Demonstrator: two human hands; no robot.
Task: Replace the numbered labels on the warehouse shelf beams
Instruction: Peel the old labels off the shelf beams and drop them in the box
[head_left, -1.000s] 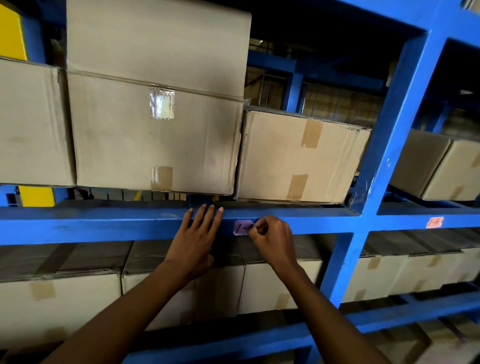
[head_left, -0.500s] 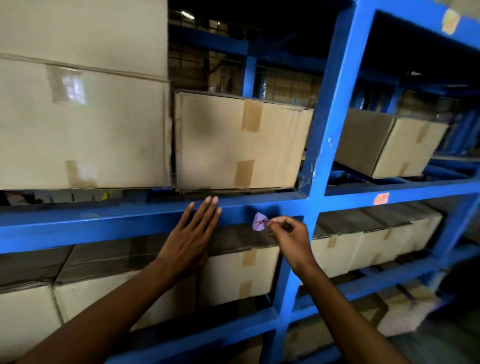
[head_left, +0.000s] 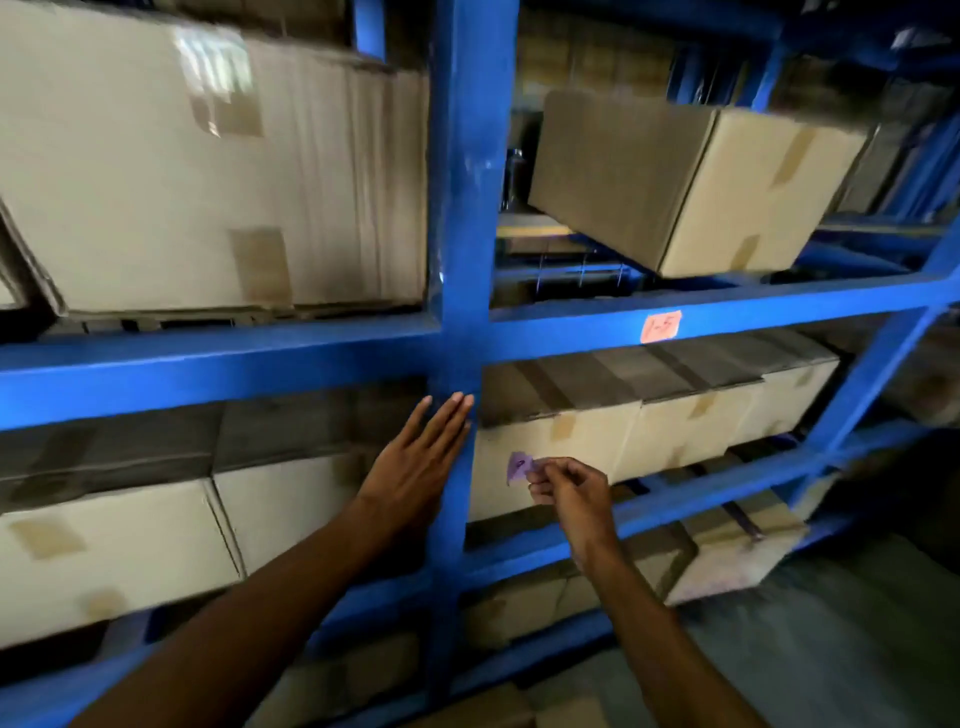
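My right hand (head_left: 569, 488) pinches a small purple label (head_left: 518, 466) between thumb and fingers, held in the air in front of a carton below the blue shelf beam (head_left: 218, 369). My left hand (head_left: 418, 462) is flat with fingers stretched, lying against the blue upright post (head_left: 467, 182) just under the beam. An orange label (head_left: 660, 326) marked 1-5 is stuck on the beam to the right of the post.
Cardboard cartons (head_left: 208, 176) fill the shelves above and below the beam on both sides of the post. One carton (head_left: 685, 182) sits at an angle at the upper right. A lower blue beam (head_left: 691, 493) runs under my right hand. Grey floor (head_left: 831, 649) shows at the bottom right.
My right hand peeled the purple label off the beam and carried it down and right. My left hand slid off the beam onto the post. The view swung to the right.
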